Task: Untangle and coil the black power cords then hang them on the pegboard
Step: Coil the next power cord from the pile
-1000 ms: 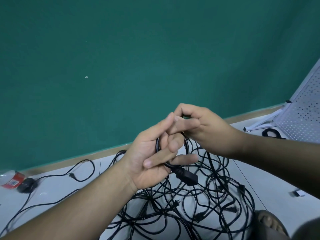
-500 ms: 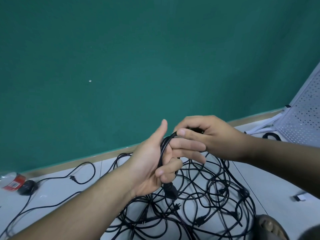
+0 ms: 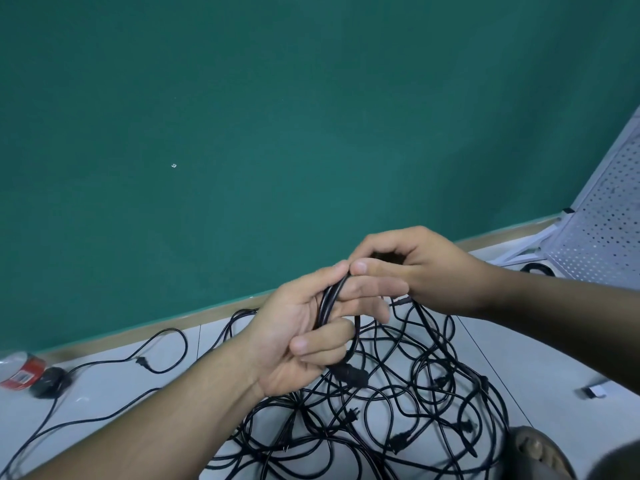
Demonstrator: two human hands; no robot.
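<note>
Both left hand (image 3: 287, 344) and right hand (image 3: 429, 271) grip the cord coil (image 3: 327, 304), seemingly well clear of the pegboard (image 3: 602, 237).

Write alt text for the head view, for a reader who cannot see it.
The left hand grips a coil of black cord and the right hand pinches its top, above a tangled pile of cords. A white pegboard leans at right.

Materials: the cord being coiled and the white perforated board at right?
Held cord: black rubbery or PVC-like jacket, slight sheen, bends into tight loops. Pegboard: white, matte, likely painted sheet metal given thin panel and regular punched holes; plastic possible.
</note>
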